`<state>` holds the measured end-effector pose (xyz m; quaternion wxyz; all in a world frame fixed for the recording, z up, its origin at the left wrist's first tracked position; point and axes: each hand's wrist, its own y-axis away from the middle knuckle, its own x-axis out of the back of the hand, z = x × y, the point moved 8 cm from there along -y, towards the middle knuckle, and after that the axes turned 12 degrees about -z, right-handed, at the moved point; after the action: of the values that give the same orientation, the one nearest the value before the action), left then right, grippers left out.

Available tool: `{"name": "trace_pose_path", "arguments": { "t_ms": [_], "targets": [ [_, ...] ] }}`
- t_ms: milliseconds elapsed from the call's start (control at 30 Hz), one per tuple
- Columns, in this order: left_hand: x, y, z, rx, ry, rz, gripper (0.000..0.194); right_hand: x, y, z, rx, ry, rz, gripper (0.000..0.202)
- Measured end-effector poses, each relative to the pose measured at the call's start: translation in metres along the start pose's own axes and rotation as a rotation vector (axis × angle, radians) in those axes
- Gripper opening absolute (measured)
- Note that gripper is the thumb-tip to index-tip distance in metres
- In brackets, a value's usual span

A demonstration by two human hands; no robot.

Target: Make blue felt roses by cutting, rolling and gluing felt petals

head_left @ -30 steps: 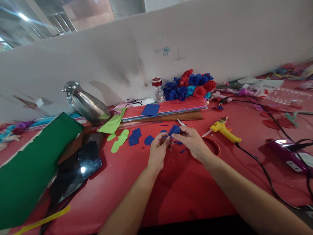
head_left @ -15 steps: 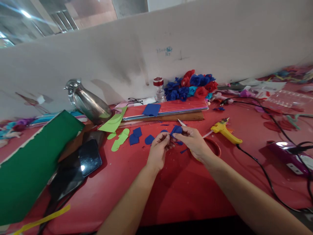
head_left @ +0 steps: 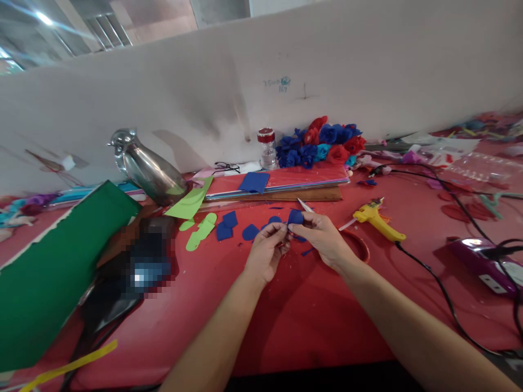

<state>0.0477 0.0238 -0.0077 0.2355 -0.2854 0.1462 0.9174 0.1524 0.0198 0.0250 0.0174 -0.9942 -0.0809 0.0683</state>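
Observation:
Both hands meet over the red table (head_left: pixel 318 310). My right hand (head_left: pixel 322 234) pinches a small dark blue piece (head_left: pixel 295 217), which looks curled at its upper end. My left hand (head_left: pixel 268 247) has its fingertips closed on the lower left edge of that same piece. Scissors (head_left: pixel 304 205) lie under my right hand, with a pointed blade showing beyond it and a red-orange handle (head_left: pixel 363 245) to its right. Blue cut pieces (head_left: pixel 250 232) lie to the left of my hands, and light green rounded pieces (head_left: pixel 201 233) farther left.
A yellow glue gun (head_left: pixel 378 222) with a black cord lies right. Behind are stacked sheets (head_left: pixel 286 182), a glass jar (head_left: pixel 267 149), blue and red paper flowers (head_left: pixel 318 142) and a steel jug (head_left: pixel 151 171). A green board (head_left: pixel 53 277) stands left; a purple power strip (head_left: pixel 482 267) is far right.
The blue piece has turned slightly and looks more curled between my fingers. Both hands remain in nearly the same place.

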Motion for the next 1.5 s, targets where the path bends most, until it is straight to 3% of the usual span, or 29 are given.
{"name": "trace_pose_path", "arguments": {
  "t_ms": [1500],
  "targets": [
    [-0.0014, -0.0014, 0.0029, -0.032, 0.007, -0.041, 0.031, -0.0038, 0.0008, 0.0010, -0.002, -0.035, 0.001, 0.015]
  ]
}}
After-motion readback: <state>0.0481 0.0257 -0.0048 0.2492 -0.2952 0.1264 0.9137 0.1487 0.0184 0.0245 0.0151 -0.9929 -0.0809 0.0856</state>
